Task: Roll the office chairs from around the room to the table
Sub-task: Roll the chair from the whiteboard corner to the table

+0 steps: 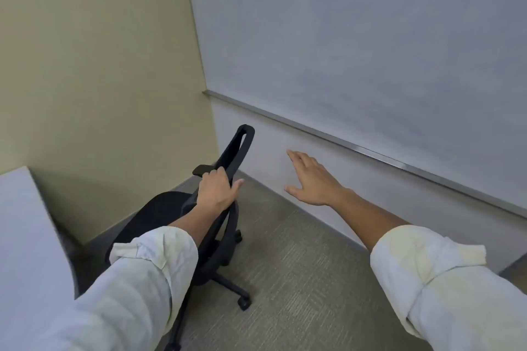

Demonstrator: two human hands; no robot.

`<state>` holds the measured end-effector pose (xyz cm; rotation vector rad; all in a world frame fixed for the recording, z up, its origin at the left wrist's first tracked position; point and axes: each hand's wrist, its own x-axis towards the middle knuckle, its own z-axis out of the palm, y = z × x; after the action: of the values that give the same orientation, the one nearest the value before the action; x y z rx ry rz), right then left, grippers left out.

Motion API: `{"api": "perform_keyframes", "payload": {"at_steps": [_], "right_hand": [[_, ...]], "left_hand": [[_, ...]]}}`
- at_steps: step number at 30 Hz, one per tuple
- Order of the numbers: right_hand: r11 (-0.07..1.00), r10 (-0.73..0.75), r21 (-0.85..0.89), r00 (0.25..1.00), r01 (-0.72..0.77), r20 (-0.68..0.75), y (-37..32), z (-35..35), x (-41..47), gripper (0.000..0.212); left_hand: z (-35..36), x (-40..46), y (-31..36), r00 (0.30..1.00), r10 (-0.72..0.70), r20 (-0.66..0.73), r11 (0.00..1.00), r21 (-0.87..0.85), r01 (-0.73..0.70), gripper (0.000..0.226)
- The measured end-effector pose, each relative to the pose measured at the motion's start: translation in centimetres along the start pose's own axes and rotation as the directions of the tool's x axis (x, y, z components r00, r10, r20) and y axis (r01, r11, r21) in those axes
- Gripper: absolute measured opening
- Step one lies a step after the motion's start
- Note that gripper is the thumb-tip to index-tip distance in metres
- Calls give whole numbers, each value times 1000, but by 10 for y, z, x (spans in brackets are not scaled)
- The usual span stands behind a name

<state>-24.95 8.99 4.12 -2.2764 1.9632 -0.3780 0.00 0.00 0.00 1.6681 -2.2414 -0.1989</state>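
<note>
Office chair (228,157): backrest matt black, plastic-looking frame; seat dark and dull, cloth-like. Chair base (228,285) and castors matt black plastic. Floor (299,265): grey-beige carpet, short ribbed pile, rough. Whiteboard (356,37): smooth, faint sheen, smudged; its tray rail (342,145) brushed metal. Left wall (99,65): matt beige paint. Table (22,236): smooth pale laminate. Sleeves (148,265): pale crumpled woven cloth.

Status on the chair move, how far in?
Done: nothing this view can confirm. In hand: left hand grips the backrest of the black office chair, which sits beside the grey table edge near the corner. The right hand hovers open, touching nothing. Left: other chairs are out of frame, so the count is unknown.
</note>
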Motion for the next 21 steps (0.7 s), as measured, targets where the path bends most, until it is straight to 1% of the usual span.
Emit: {"api": "perform_keyframes", "payload": {"at_steps": [2,3,5,9,11,13,16,19,21], "right_hand": [[999,-45,13,999,45,1,22,-7,15,91],[998,-70,0,998,70,9,34,-10,24,91],[993,-119,-6,992,120,40,54,-19,40,90],[969,-239,-44,966,244,103,89,-27,68,90],[955,-288,-42,950,295,117,100,-25,86,90],[942,-329,-26,936,335,129,105,-20,105,90],[920,-386,-12,911,392,148,103,-4,142,89],[887,-453,13,867,461,209,91,16,183,89],[868,-488,13,845,497,221,80,28,210,88]], "left_hand": [[9,10,10,994,-100,43,989,-107,104,55],[13,14,13,985,-159,59,978,-124,166,56],[16,16,16,961,-266,73,959,-86,272,56],[20,19,6,922,-383,49,922,73,380,49],[19,21,1,904,-426,38,901,110,420,50],[19,21,-1,888,-459,30,879,161,449,57],[24,19,-8,860,-508,-40,831,240,502,70],[24,20,-17,846,-525,-99,790,313,527,77],[24,24,-23,846,-519,-118,776,351,525,81]]}}
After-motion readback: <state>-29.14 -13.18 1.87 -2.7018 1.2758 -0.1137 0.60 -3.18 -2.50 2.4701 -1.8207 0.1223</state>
